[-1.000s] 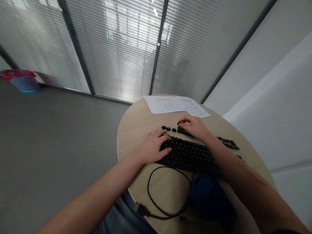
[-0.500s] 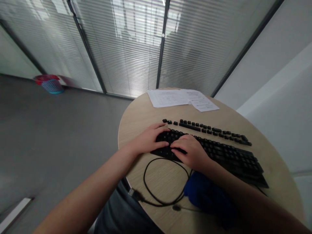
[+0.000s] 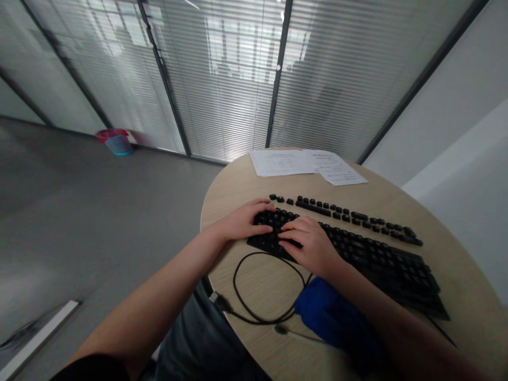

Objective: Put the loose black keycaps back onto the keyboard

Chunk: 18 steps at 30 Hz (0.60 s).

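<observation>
A black computer keyboard (image 3: 365, 251) lies on a round wooden table (image 3: 254, 283). My left hand (image 3: 246, 219) grips its left end, fingers at the far edge and thumb across the keys. Over the keys just to the right is my right hand (image 3: 311, 243), its fingers bent and their tips close together on the keyboard. Anything between those tips is too small to make out. Behind the keyboard are rows of loose black keycaps (image 3: 346, 218) and a long spacebar keycap (image 3: 313, 208).
A black cable (image 3: 235, 283) loops in front, its USB plug (image 3: 215, 298) at the table edge. Blue cloth (image 3: 323, 307) lies under my right forearm, beside a thin rod with a dark tip (image 3: 281, 329). Papers (image 3: 283, 162) lie at the back. A basket (image 3: 118, 143) stands on the floor.
The view has shifted slightly, so the scene sits further right. My right fingertips have moved a little on the keys; both hands stay at the keyboard's left part.
</observation>
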Tool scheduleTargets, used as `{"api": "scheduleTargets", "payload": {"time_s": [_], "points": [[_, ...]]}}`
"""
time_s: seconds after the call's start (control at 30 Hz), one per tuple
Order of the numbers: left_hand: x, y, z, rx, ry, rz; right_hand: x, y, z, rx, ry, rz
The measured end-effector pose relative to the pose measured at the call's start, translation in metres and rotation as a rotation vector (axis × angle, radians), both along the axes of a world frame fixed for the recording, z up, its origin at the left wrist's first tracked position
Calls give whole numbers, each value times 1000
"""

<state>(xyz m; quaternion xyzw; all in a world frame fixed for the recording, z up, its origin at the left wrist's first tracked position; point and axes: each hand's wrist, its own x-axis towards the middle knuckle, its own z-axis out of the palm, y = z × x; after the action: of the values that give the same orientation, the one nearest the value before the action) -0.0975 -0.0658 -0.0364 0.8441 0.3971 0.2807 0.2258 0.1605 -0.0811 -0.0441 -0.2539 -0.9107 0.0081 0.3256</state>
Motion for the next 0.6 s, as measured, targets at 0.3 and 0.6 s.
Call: {"api": "scheduleTargets", "payload": {"time_s": [0.3,0.6], "points": [[1,2,-3,-5,9,-5,0,0,-1,51,9,43],[1,2,-1,-11,4,-13,-1,1,-4,10,46,48]]}}
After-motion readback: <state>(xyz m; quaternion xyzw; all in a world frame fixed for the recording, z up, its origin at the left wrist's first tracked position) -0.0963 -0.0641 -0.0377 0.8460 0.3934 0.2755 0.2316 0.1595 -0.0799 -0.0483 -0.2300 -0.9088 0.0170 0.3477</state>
